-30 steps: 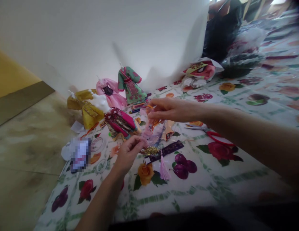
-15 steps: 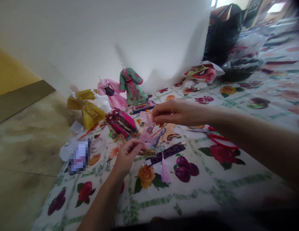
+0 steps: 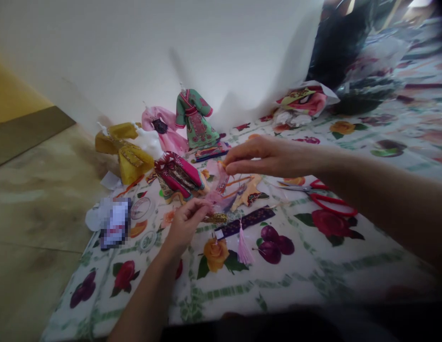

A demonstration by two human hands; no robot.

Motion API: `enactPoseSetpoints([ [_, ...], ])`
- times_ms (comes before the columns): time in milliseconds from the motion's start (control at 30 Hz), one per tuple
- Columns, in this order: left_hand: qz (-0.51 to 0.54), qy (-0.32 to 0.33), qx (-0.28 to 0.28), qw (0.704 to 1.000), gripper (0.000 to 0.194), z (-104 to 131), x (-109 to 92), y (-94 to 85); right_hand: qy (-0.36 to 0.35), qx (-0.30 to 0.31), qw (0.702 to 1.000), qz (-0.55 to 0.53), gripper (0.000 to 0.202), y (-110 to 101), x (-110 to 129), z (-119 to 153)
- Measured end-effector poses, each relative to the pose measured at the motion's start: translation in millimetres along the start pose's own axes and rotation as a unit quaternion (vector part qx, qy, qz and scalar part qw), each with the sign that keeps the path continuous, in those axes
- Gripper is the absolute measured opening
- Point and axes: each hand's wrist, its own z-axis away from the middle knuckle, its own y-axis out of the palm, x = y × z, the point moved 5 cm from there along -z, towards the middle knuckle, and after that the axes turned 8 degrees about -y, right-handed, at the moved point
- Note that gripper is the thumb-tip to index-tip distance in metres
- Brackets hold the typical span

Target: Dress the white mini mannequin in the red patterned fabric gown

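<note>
My left hand (image 3: 188, 219) is closed in a pinch on the near edge of a sheer pink piece of fabric (image 3: 218, 197). Above the far side of the same pile, my right hand (image 3: 254, 156) pinches a thin orange ribbon (image 3: 221, 164), of which only a bit shows at the fingertips. More orange strips and a peach fabric scrap (image 3: 248, 191) lie beneath it. Just right of my left fingers are a gold braid trim (image 3: 217, 218), a dark purple band (image 3: 254, 221) and a pink tassel (image 3: 244, 247). A magenta doll skirt (image 3: 180, 176) stands beyond my left hand.
Doll garments in green (image 3: 195, 118), pink (image 3: 164, 126) and yellow (image 3: 126, 147) stand against the white wall. Red-handled scissors (image 3: 333, 205) lie under my right forearm. Tape rolls (image 3: 141, 209) and a blurred-out item (image 3: 116, 223) are at left, on the floral tablecloth (image 3: 221, 308).
My right hand has risen slightly, its fingers straighter, and the orange strips below it show more. My left hand keeps its pinch. The whole view has shifted a little.
</note>
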Motion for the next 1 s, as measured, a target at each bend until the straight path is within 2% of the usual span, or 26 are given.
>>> enactPoseSetpoints([
  [100, 0.009, -0.003, -0.009, 1.0, 0.014, -1, 2, -3.3, 0.025, -0.064, 0.998, 0.013, 0.032, -11, -7, 6],
  [200, 0.023, -0.009, -0.015, 1.0, 0.015, -2, 4, -5.4, 0.051, -0.087, 0.995, 0.016, 0.036, -14, -15, 14],
  [267, 0.031, -0.01, -0.02, 0.999, 0.015, -3, 4, -6.0, 0.066, -0.076, 0.995, 0.001, 0.041, -11, -22, 20],
  [433, 0.04, -0.009, -0.029, 0.999, 0.015, -3, 2, -6.1, 0.102, -0.006, 0.994, -0.042, 0.05, 9, -34, 29],
  [667, 0.036, -0.017, -0.024, 0.999, 0.017, -3, 4, -6.0, 0.095, -0.049, 0.989, -0.107, 0.028, 8, -34, 20],
  [867, 0.002, -0.002, -0.013, 1.0, 0.019, -4, -1, -4.1, 0.121, -0.045, 0.985, -0.116, 0.044, 0, -34, 14],
  [1000, -0.015, 0.005, 0.0, 1.0, 0.02, -2, -2, -2.3, 0.154, -0.014, 0.979, -0.134, 0.048, 8, -36, 6],
])
